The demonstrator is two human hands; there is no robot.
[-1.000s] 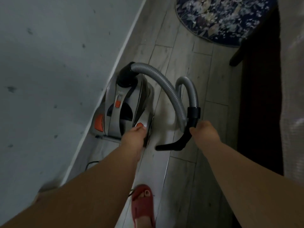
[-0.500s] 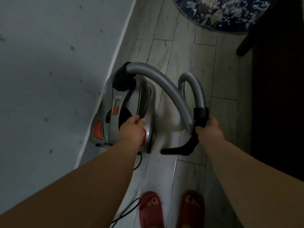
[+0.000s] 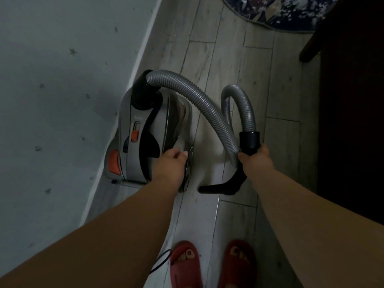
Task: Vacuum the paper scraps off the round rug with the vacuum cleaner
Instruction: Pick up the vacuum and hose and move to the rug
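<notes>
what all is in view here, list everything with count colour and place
vacuum cleaner: one, grey with orange buttons, on floor against wall
hose: one, grey ribbed, loops from vacuum top to handle
hose handle: one, black, right of vacuum
round rug: one, dark blue patterned, top edge
paper scraps: many, pale, on rug
power cord: one, black, by slippers
slippers: two, red, bottom edge
furniture: one, dark, right edge
floor: grey planks
wall: grey, left
left hand: holds vacuum cleaner's rear
right hand: grips hose handle
</notes>
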